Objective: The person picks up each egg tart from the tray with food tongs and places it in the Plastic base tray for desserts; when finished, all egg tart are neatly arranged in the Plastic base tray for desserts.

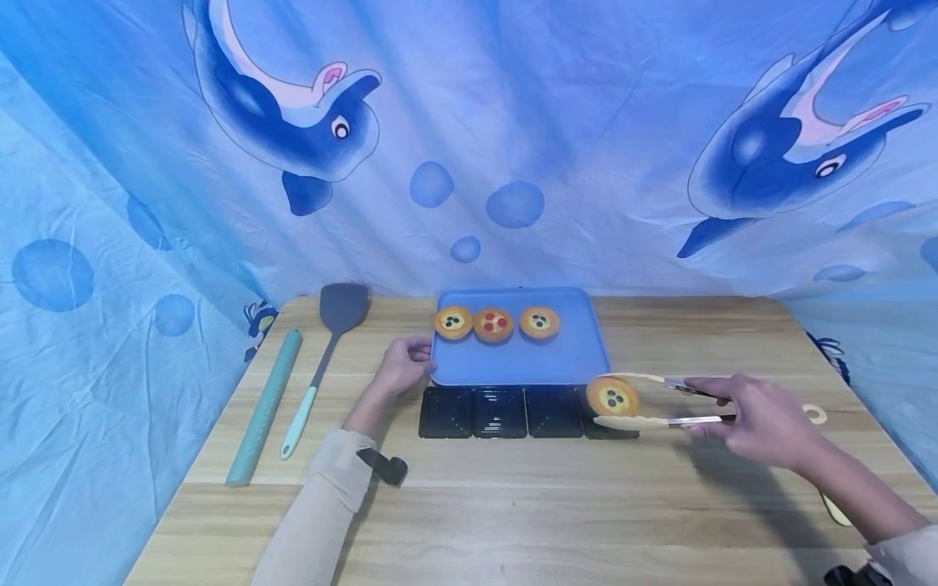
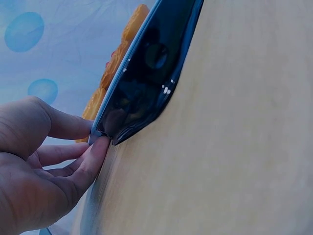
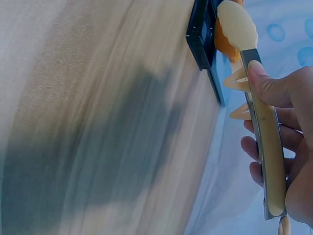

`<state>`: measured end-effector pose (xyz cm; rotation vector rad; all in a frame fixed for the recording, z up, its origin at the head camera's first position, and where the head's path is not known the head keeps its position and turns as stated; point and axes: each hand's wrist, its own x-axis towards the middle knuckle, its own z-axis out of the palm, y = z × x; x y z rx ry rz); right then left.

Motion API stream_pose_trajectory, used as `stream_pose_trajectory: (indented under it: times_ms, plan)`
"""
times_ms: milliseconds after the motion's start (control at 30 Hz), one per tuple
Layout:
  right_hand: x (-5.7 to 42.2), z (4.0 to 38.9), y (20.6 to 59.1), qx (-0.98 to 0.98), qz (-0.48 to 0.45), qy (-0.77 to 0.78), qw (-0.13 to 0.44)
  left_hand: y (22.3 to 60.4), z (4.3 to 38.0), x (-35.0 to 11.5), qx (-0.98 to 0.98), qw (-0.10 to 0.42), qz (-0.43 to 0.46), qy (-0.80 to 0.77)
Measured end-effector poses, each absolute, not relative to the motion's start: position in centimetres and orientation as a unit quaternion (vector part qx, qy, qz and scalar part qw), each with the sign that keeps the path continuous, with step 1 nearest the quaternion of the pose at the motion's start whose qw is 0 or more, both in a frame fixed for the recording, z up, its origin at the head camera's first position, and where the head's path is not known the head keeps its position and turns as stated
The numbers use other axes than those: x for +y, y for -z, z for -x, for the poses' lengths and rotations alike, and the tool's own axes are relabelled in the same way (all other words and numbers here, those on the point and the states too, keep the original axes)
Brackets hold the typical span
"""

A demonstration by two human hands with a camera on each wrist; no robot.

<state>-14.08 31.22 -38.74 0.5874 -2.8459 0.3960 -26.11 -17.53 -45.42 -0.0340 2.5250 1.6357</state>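
Note:
My left hand (image 1: 403, 365) pinches the left edge of a blue tray (image 1: 513, 366) between thumb and fingers, close to its near corner. Along the tray's far side lie two tarts with dark dots (image 1: 453, 322) and one tart with red dots (image 1: 493, 325). In my right hand (image 1: 762, 419) are cream-tipped tongs (image 3: 269, 156), gripped along their handles. Another dark-dotted tart (image 1: 614, 397) sits between the tongs' tips, over the rightmost compartment of a black divided tray (image 1: 500, 413). Whether that tart touches the compartment I cannot tell.
On the left of the wooden table (image 1: 469, 505) lie a grey spatula with a mint handle (image 1: 343, 309) and a long green stick-like object (image 1: 265, 407). A pale yellow object (image 1: 835, 509) is partly hidden beneath my right forearm. Blue dolphin-print cloth (image 1: 586, 122) hangs behind.

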Motion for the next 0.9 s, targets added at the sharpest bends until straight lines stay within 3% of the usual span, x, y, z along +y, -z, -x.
stream_pose_trajectory:
  times_ms: [567, 900]
  plan:
    - [31.41, 14.17, 39.55, -0.964, -0.211, -0.131, 0.097, 45.83, 26.28, -17.78, 0.833, 0.071, 0.004, -0.548]
    - [31.84, 13.98, 39.35, -0.966, -0.185, -0.181, 0.030, 45.80, 26.18, -17.67, 0.836, 0.062, -0.005, -0.546]
